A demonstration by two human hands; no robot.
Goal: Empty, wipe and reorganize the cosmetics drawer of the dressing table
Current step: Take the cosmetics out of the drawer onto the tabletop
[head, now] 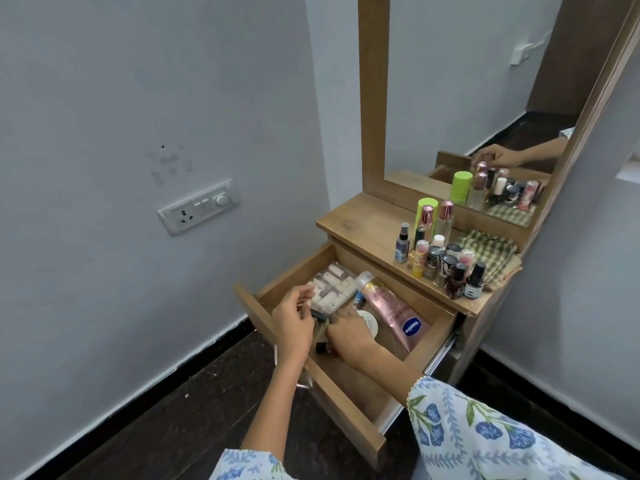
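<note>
Standing pulled out from the wooden dressing table (363, 216), the drawer (349, 393) is showing plain wood-grain walls and a shallow box shape; inside it are lying a clear packet of small pale cylinders (332, 284), a pink Vaseline tube (398, 311) with a silver cap, a round white lid (369, 322) and some small dark items, too hidden to name; both hands are reaching into its left part; the left hand (294, 323) is curling its fingers over a dark item, the right hand (346, 336) is lying knuckles up, fingertips hidden, so its grip I cannot tell; on the tabletop small bottles (440, 258) are crowding upright beside a folded green checked cloth (491, 254); the mirror (467, 81) is reflecting them.
</note>
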